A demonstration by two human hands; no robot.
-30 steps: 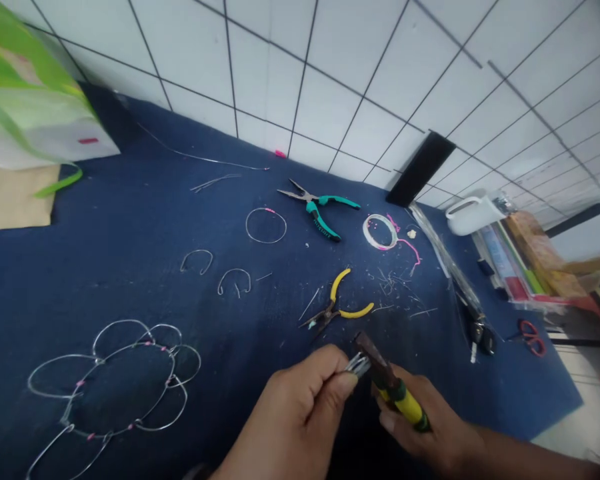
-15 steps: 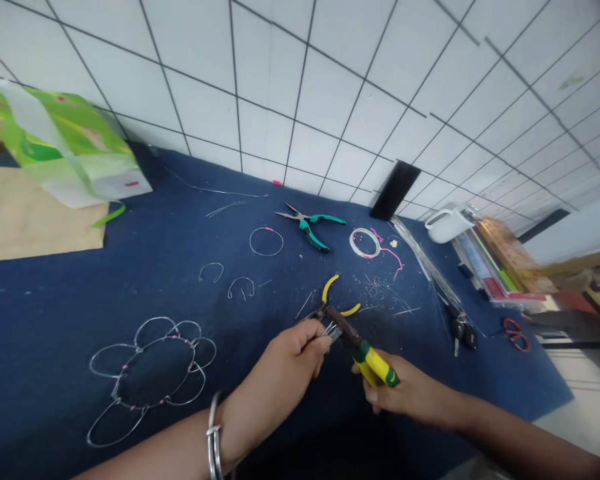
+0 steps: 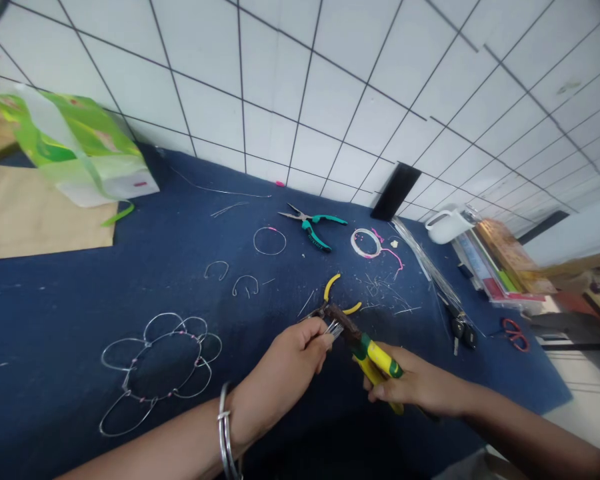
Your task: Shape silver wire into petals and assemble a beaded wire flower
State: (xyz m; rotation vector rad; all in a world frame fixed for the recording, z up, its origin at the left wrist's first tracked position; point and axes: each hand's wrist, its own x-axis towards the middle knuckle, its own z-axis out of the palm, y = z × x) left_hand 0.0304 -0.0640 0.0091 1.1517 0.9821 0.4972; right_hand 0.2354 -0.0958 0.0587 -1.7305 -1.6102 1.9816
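Note:
My left hand is closed, pinching a small bunch of silvery wires whose ends stick out past the fingertips. Around the handles of yellow-and-green pliers, my right hand is closed; their dark rusty head lies right at the wire ends. Whether the jaws touch the wires I cannot tell. Just behind the left hand rest small yellow-handled pliers, partly hidden. To the left lies a flower-shaped wire frame with looped petals and pink beads.
Teal-handled pliers, a wire ring and a white ring of pink beads lie farther back. Cut wire bits are scattered nearby. Long wires, keys and red scissors are on the right, a green bag on the left.
The handles of the yellow-and-green pliers have spread wider apart in my right hand. My left hand still pinches the wires in about the same place. The view has shifted slightly.

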